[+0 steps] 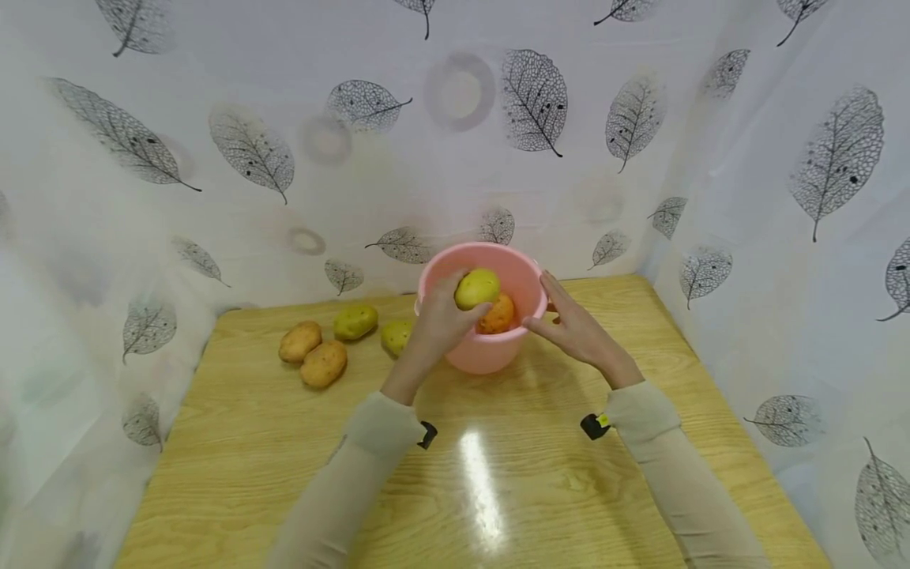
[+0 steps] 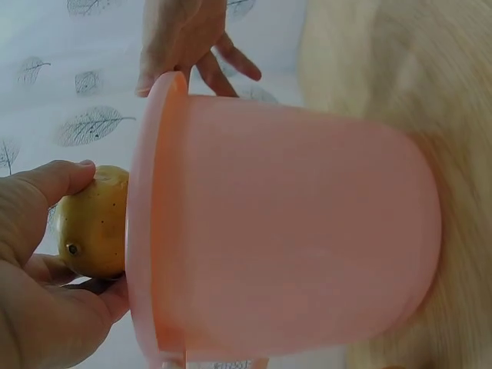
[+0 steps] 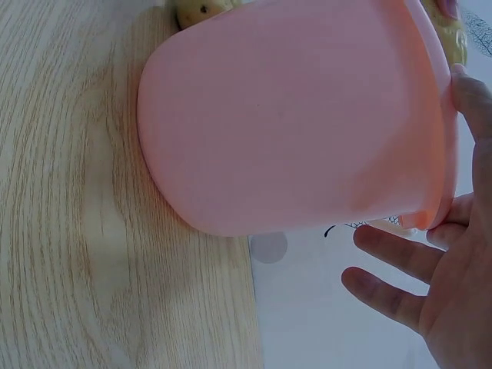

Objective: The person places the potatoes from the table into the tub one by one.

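My left hand [image 1: 444, 316] grips a yellow-green potato [image 1: 478, 289] between thumb and fingers, over the mouth of a pink plastic bucket [image 1: 483, 359]. In the left wrist view, this potato [image 2: 96, 223] shows a dark eye and is partly hidden behind the bucket's rim. Another potato [image 1: 498, 314], looking orange, lies inside the bucket below it. My right hand [image 1: 579, 332] rests at the right side of the bucket's rim, thumb and forefinger touching it. In the right wrist view its other fingers [image 3: 396, 254] stretch out straight and apart.
Left of the bucket on the wooden table [image 1: 284, 458] lie two tan potatoes [image 1: 323, 363] side by side, a greenish potato [image 1: 355, 322], and another greenish one [image 1: 395, 336] close to the bucket. A leaf-printed white curtain [image 1: 455, 174] closes off the back and sides.
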### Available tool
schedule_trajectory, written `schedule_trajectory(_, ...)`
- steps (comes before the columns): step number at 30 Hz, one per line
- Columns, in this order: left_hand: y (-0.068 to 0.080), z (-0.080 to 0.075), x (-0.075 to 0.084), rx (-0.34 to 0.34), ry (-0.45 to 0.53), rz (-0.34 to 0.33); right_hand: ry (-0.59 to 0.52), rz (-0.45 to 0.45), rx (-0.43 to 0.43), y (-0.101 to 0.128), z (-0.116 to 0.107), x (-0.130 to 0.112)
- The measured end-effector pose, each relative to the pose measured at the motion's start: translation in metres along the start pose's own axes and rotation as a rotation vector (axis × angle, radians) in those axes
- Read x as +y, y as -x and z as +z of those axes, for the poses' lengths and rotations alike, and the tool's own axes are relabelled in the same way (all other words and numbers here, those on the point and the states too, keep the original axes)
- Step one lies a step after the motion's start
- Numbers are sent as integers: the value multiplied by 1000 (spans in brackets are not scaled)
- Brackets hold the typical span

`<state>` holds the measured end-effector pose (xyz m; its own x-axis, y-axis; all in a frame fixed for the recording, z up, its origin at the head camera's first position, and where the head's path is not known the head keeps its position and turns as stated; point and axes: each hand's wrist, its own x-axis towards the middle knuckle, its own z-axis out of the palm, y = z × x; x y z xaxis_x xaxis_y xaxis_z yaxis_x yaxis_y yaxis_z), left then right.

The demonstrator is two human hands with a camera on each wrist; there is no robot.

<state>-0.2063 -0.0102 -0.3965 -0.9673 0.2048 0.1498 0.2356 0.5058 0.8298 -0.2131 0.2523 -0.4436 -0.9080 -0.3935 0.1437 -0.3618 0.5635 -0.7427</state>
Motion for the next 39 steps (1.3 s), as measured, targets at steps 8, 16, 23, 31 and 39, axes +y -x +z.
schedule_trajectory(8, -7, 17, 6, -46, -72, 4, 0, 18, -1, 1, 0, -1)
schedule_trajectory(16, -9, 23, 10, -57, -66, -28, 2, 15, 4, 0, 0, -2)
schedule_trajectory(23, -11, 27, 11, -71, -89, -39, 5, 10, 6, 0, 0, -1)
schedule_trajectory(31, -11, 32, 11, -116, -160, -28, 14, 14, 10, 1, 0, -1)
schedule_trajectory(39, -8, 35, 10, -140, -268, 3, 14, -3, 18, 1, 1, -1)
